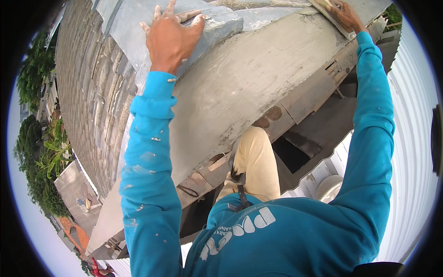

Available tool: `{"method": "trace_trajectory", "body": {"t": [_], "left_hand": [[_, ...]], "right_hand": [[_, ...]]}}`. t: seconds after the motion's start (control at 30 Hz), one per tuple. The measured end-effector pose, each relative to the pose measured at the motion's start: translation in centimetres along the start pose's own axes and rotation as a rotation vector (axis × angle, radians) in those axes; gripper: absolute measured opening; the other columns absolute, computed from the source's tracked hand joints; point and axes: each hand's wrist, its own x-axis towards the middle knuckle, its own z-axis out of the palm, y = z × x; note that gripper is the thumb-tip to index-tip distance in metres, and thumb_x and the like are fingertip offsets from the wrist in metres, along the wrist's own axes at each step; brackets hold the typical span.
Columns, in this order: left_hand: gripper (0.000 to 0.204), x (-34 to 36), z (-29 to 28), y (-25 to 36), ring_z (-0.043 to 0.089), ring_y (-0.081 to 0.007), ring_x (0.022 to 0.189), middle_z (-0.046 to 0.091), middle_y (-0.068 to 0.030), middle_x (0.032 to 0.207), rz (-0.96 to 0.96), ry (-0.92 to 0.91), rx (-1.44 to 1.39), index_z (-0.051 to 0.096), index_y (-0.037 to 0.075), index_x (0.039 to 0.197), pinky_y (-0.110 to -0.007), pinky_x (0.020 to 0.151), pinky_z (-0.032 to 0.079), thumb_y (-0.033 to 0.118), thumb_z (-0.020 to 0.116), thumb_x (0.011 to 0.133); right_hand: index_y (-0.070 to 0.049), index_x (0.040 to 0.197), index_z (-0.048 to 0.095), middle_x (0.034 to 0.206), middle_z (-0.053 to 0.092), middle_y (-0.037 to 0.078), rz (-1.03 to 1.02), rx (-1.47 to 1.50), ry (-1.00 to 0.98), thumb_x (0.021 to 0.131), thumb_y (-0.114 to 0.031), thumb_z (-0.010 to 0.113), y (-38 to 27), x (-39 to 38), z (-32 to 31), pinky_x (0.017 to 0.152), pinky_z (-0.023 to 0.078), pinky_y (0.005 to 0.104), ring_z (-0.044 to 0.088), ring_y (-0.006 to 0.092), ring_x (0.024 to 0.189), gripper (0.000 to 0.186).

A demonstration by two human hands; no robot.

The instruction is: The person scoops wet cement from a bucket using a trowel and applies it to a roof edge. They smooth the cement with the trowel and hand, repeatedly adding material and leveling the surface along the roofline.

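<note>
My left hand (173,40), spotted with pale mortar, has its fingers spread over a grey ridge cap (217,28) on the roof. At the upper right, my right hand (349,17) grips a pale, flat wooden float (328,15). The float lies against the upper end of a wide band of smoothed grey mortar (249,78). This band slopes across the roof between my two arms. Part of the float and the far fingers are cut off by the frame's upper edge.
Rows of weathered roof tiles (87,87) fall away on the left. Below the mortar run wooden boards (307,94), with a dark gap (290,154) beside my bent knee (256,159). White corrugated sheets (410,152) lie on the right. Trees (34,152) stand beyond the roof.
</note>
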Motion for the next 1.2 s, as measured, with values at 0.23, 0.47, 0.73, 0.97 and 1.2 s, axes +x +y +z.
{"method": "trace_trajectory", "body": {"t": [0.23,0.47,0.73,0.97,1.2], "left_hand": [[0.036,0.4,0.8,-0.2,0.036,-0.0350,0.140,0.046,-0.0084,0.148,-0.014,-0.003,0.022,0.074,0.031,0.112,-0.065,0.114,0.014,0.052,0.060,0.086],[0.037,0.4,0.6,-0.1,0.035,-0.0339,0.140,0.045,-0.0069,0.148,-0.041,-0.031,0.039,0.073,0.032,0.112,-0.064,0.115,0.013,0.054,0.058,0.086],[0.039,0.4,0.2,0.0,0.036,-0.0348,0.139,0.048,-0.0078,0.146,-0.067,-0.018,-0.005,0.076,0.026,0.108,-0.060,0.117,0.011,0.051,0.059,0.084],[0.040,0.3,0.4,0.4,0.035,-0.0357,0.140,0.047,-0.0083,0.147,-0.041,-0.024,-0.009,0.074,0.029,0.110,-0.062,0.116,0.011,0.054,0.057,0.085],[0.042,0.5,0.9,-0.2,0.034,-0.0349,0.141,0.046,-0.0060,0.148,-0.052,-0.075,0.077,0.074,0.028,0.112,-0.061,0.116,0.009,0.056,0.055,0.086]], "right_hand": [[-0.006,0.130,0.058,0.122,0.062,0.025,-0.104,0.122,-0.096,0.089,-0.047,0.063,-7.0,-4.5,-1.8,0.096,0.047,0.0452,0.060,0.0375,0.111,0.059],[-0.005,0.126,0.061,0.120,0.061,0.026,-0.216,0.066,0.008,0.086,-0.043,0.069,-15.4,-11.8,-0.2,0.096,0.046,0.0446,0.059,0.0396,0.113,0.055],[-0.019,0.130,0.061,0.123,0.061,0.022,-0.433,0.148,-0.021,0.087,-0.036,0.067,-23.4,-20.7,-1.3,0.100,0.044,0.0459,0.053,0.0385,0.121,0.046],[-0.013,0.126,0.064,0.115,0.064,0.021,0.116,-0.016,0.261,0.086,-0.039,0.067,-15.4,-14.6,-0.4,0.088,0.050,0.0466,0.062,0.0376,0.105,0.047],[-0.011,0.119,0.068,0.101,0.066,0.019,-0.110,0.065,0.312,0.083,-0.036,0.069,-25.9,-18.3,3.1,0.080,0.051,0.0455,0.064,0.0363,0.095,0.043]]}}
